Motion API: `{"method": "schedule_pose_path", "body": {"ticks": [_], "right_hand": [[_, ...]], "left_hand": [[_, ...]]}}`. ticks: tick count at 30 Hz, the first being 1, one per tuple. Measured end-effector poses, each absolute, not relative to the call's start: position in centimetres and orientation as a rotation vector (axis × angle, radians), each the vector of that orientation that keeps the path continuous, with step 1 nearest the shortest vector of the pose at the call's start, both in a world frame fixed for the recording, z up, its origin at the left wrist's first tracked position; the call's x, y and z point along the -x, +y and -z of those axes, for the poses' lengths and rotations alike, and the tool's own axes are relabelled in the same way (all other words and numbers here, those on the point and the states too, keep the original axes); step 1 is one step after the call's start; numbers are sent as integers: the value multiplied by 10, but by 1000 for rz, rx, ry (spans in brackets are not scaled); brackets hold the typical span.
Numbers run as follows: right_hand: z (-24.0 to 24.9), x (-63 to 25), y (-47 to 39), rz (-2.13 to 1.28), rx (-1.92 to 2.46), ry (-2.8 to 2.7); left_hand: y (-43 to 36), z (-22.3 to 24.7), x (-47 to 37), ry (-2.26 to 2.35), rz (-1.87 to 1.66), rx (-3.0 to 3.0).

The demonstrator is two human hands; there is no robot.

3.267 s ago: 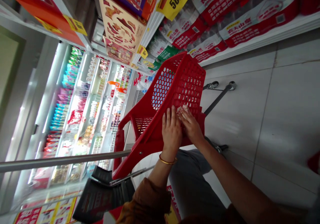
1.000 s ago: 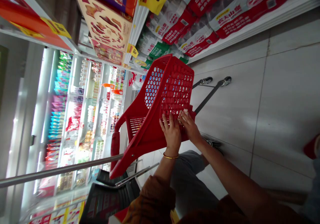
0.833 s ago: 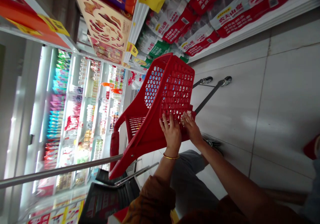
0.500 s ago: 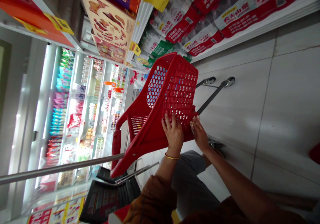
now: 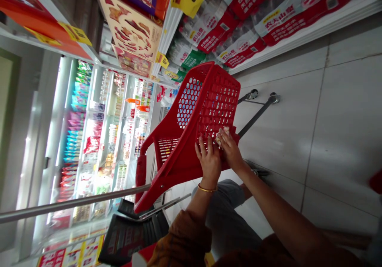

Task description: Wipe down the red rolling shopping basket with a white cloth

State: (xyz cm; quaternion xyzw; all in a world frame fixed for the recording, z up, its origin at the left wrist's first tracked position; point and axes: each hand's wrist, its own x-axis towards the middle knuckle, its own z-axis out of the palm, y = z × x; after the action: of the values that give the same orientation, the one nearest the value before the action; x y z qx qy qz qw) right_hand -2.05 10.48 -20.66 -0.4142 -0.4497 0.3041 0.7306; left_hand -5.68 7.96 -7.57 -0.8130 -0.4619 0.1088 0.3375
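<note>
A red plastic shopping cart (image 5: 179, 155) with a mesh basket fills the middle of the head view. My left hand (image 5: 210, 162), with a gold bracelet at the wrist, rests on the mesh side, its fingers spread. Close beside it, my right hand (image 5: 232, 151) presses a crumpled whitish cloth or tissue (image 5: 219, 137) against the mesh. The cloth is mostly covered by the fingers, so its exact kind is unclear.
The picture is turned sideways. Packs of red-labelled water bottles (image 5: 274, 18) line a low shelf beyond the cart. A lit refrigerated display (image 5: 98, 139) stands at the left, with a black chair (image 5: 128, 235) below it. Grey metal legs with casters (image 5: 273, 98) reach onto the tiled floor (image 5: 343, 139).
My right hand has slid with the cloth from the basket's lower edge up and left onto the mesh, closer to my left hand. The left hand stays on the mesh.
</note>
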Motion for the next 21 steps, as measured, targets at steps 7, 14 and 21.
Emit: {"method": "schedule_pose_path", "body": {"ticks": [7, 14, 21], "right_hand": [[231, 28, 92, -705, 1062, -866], [227, 26, 87, -672, 1138, -772], [169, -3, 113, -655, 933, -871]], "left_hand": [[78, 77, 58, -1212, -299, 2137], [76, 75, 58, -1218, -308, 2145], [77, 75, 60, -1177, -260, 2145]]}}
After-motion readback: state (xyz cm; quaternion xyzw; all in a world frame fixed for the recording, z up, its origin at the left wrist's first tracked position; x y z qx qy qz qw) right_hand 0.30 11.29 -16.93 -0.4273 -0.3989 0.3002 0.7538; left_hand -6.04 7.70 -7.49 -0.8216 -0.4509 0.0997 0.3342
